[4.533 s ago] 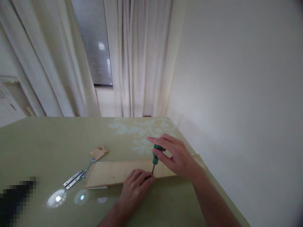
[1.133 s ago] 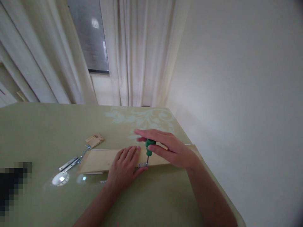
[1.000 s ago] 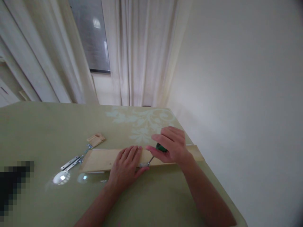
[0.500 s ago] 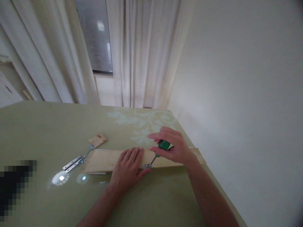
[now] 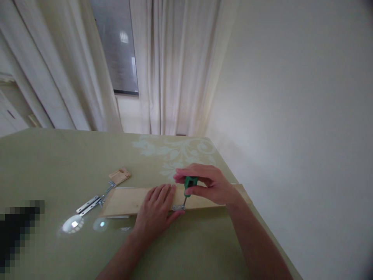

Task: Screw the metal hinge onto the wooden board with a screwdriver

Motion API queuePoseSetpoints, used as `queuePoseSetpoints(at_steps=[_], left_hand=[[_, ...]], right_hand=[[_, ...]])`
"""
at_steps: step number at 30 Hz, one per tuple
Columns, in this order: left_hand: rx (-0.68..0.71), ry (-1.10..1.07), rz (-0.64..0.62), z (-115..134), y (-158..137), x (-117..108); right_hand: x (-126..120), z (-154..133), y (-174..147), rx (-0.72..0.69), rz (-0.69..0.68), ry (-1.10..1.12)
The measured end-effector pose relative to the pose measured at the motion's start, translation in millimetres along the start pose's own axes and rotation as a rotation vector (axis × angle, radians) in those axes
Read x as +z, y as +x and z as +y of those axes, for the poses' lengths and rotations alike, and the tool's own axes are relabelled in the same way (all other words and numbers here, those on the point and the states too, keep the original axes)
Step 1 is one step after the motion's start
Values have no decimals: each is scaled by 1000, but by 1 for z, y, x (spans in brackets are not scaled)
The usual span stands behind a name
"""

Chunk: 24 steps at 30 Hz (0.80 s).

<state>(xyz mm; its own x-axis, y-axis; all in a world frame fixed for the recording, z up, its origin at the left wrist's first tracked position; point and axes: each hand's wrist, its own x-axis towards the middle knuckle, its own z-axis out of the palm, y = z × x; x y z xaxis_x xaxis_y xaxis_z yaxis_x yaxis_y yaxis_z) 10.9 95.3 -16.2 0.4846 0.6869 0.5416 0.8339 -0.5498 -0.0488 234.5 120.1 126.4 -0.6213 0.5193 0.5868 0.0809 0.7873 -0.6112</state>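
A long pale wooden board (image 5: pixel 125 201) lies across the table. My left hand (image 5: pixel 155 206) holds it from above, fingertips at the far edge and thumb along the near edge beside a small metal plate (image 5: pixel 178 208). In my right hand (image 5: pixel 208 184) is a screwdriver with a green handle (image 5: pixel 190 184), gripped between thumb and fingers. The screwdriver stands nearly upright, its tip at the right end of the metal plate. Whether a screw sits under the tip is too small to tell.
Left of the board are two flat metal strips with holes (image 5: pixel 88 205), several screws (image 5: pixel 110 186) and a small wooden block (image 5: pixel 119 175). The green tabletop (image 5: pixel 72 155) meets a white wall (image 5: pixel 291 136) on the right. Curtains (image 5: pixel 180 70) hang behind. A dark pixelated patch covers the left edge.
My right hand has shifted slightly left and the screwdriver has come from a rightward lean to nearly upright. My left hand stays on the board.
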Motion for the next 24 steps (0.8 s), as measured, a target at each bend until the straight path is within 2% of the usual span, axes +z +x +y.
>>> queuePoseSetpoints(at_steps=[3,5,7,10,12,14,16,19,21,22,24], left_hand=[[-4,1,-1,0,0,0],[-6,-1,5,0,0,1],[-5,-4,9,0,0,1],[1,-2,15,0,0,0],[2,2,16,0,0,0],[0,3,6,0,0,0],[0,1,-1,0,0,0],[3,-7,14,0,0,1],[4,-10,28,-1,0,0],[4,-9,30,-1,0,0],[8,-4,24,-1,0,0]], right_hand=[[1,3,0,-137,259,-499],[-2,0,2,-124,251,-564],[-7,-5,3,-28,124,-381],[-14,-8,3,106,-33,50],[-15,-6,1,127,-94,255],[-13,-1,0,94,-99,307],[-8,4,-1,37,-4,161],[1,8,-2,-15,233,-391],[5,6,-1,-28,277,-651],[5,3,0,-32,251,-672],[4,-3,3,-19,155,-537]])
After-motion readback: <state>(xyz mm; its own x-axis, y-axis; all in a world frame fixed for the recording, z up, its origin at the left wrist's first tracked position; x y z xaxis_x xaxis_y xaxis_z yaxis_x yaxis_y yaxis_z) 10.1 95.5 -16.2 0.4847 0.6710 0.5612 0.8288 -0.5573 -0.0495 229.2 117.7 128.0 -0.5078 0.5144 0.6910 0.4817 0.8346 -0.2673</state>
